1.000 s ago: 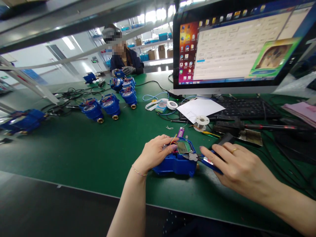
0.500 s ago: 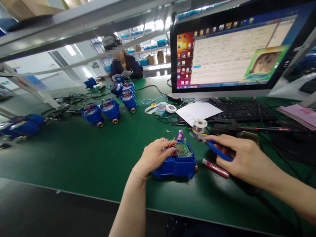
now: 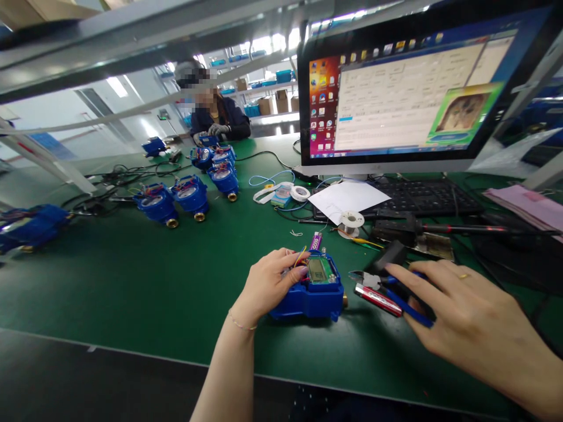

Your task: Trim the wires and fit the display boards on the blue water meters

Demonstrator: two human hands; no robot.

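A blue meter (image 3: pixel 308 300) with a small display and thin coloured wires lies near the table's front. My left hand (image 3: pixel 272 278) rests on its left part, with thumb and fingers closed around the wires beside the display. To the right, my right hand (image 3: pixel 457 310) holds the blue-handled cutting pliers (image 3: pixel 396 296) loosely, their jaws pointing left just above a red-and-silver cylinder (image 3: pixel 378 300). My right index fingertip is at a black block (image 3: pixel 390 258); how it touches the block is unclear. A purple cylinder (image 3: pixel 316 241) lies behind the meter.
Several blue meters (image 3: pixel 191 194) stand to the left. Behind are a solder spool (image 3: pixel 352 220), paper (image 3: pixel 347 198), a tape roll (image 3: pixel 299 193), a keyboard (image 3: pixel 422 196) and a monitor (image 3: pixel 409 99). A soldering iron (image 3: pixel 457 229) lies at right. Across the table sits a person (image 3: pixel 220 117) in gloves.
My right hand has moved down and to the right with the pliers, away from the meter. The black block now shows at its fingertip. My left hand stays on the meter; the view has shifted slightly.
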